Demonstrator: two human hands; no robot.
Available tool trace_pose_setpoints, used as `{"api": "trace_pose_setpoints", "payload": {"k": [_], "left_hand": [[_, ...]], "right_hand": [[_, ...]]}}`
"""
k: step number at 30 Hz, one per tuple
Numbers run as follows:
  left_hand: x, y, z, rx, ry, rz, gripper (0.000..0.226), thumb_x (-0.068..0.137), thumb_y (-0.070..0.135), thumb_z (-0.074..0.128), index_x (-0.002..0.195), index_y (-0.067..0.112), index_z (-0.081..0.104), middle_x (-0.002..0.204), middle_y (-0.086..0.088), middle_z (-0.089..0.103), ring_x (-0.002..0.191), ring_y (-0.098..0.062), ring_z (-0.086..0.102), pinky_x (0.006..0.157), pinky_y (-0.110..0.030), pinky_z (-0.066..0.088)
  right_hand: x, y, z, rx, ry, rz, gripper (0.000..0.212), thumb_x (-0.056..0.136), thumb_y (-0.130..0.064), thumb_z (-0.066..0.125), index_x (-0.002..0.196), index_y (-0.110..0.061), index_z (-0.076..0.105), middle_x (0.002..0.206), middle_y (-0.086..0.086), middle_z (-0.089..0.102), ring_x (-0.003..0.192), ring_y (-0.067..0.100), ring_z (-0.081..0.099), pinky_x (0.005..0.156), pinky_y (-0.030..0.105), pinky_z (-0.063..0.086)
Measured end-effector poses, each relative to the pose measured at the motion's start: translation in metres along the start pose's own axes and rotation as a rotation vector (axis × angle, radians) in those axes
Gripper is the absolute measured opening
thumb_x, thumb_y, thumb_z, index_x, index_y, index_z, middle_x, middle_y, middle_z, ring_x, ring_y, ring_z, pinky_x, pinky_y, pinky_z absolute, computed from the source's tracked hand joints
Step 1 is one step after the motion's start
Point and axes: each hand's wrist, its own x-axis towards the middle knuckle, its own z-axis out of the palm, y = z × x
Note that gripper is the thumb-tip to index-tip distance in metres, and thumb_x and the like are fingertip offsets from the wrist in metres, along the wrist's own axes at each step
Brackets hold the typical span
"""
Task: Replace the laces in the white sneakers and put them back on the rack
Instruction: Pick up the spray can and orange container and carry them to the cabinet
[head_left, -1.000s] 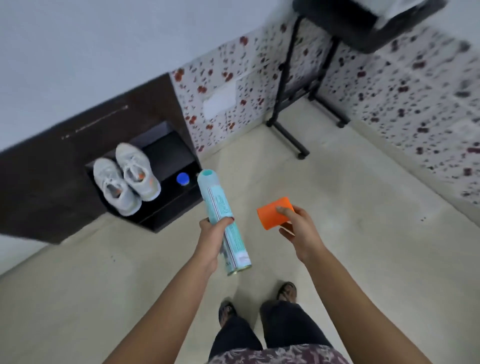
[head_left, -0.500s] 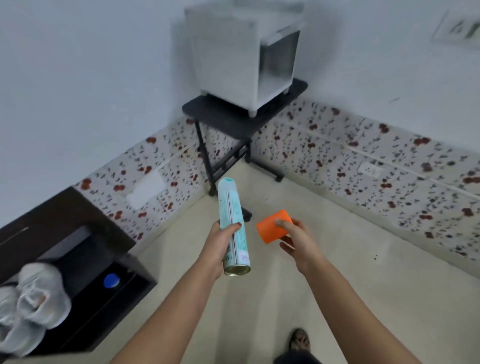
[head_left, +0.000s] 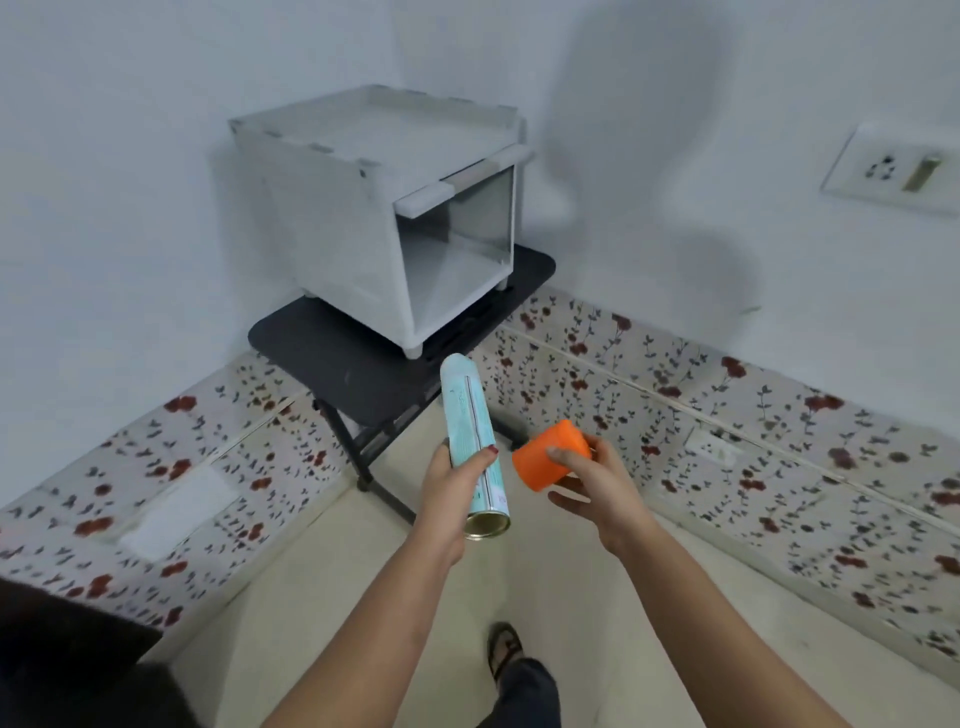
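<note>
My left hand (head_left: 451, 491) grips a tall pale-teal spray can (head_left: 470, 426) near its base, the can tilted with its top pointing away from me. My right hand (head_left: 589, 486) holds an orange cylindrical cap (head_left: 545, 460) between thumb and fingers, just right of the can. The white sneakers are out of view; only a dark corner of the shoe rack (head_left: 67, 639) shows at the bottom left.
A small black folding table (head_left: 363, 358) stands in the room corner with a white open-fronted box (head_left: 358, 218) on it. Floral-tiled skirting runs along both walls. A wall socket (head_left: 893, 171) sits at the upper right. My sandalled foot (head_left: 504, 649) is on the beige floor.
The view has swung right and upward, away from the rack, so the sneakers have left the frame. Both hands keep the can and the cap; the table and box are closer.
</note>
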Motion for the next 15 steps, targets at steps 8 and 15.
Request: {"api": "trace_pose_setpoints", "payload": {"k": [8,15], "left_hand": [[0.165,0.082,0.065,-0.007,0.152,0.165,0.075,0.090,0.016,0.062,0.150,0.026,0.019,0.134,0.000,0.050,0.102,-0.013,0.056,0.071,-0.019,0.045],[0.282,0.109,0.087,0.242,0.518,0.212,0.062,0.087,0.027,0.063,0.142,0.018,0.034,0.124,-0.007,0.058,0.102,-0.022,0.059,0.076,-0.028,0.051]], "right_hand": [[0.158,-0.095,0.011,-0.168,-0.002,-0.160,0.053,0.085,-0.021,0.069,0.128,-0.020,0.039,0.122,0.002,0.049,0.093,0.014,0.055,0.070,0.026,0.051],[0.290,-0.155,0.047,-0.361,-0.085,-0.353,0.059,0.083,-0.018,0.069,0.134,-0.021,0.039,0.122,-0.001,0.051,0.111,0.019,0.052,0.096,0.039,0.045]]}}
